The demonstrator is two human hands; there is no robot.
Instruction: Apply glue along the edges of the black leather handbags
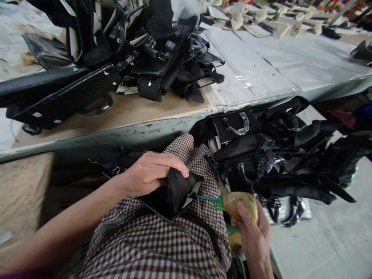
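Bracing black piece (164, 209) on apron (157, 248) by worktop edge (174, 121); left hand (154, 172) pinches flap (177, 190), likely for nozzle (207, 198) access; right hand (255, 232) grips bottle (240, 198).

Yellowish bottle (234, 200) points sideways at black bag piece (179, 190).

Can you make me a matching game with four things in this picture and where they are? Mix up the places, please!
Things:
1. Yellowish squeeze bottle with a green nozzle
2. Folded black fabric flap
3. Dark brown-and-white checked cloth
4. Flat, speckled tan board

Places:
A. At the bottom middle of the picture
B. Held in the left hand
C. At the left edge of the picture
D. Held in the right hand

Right pairs: 1-D, 2-B, 3-A, 4-C
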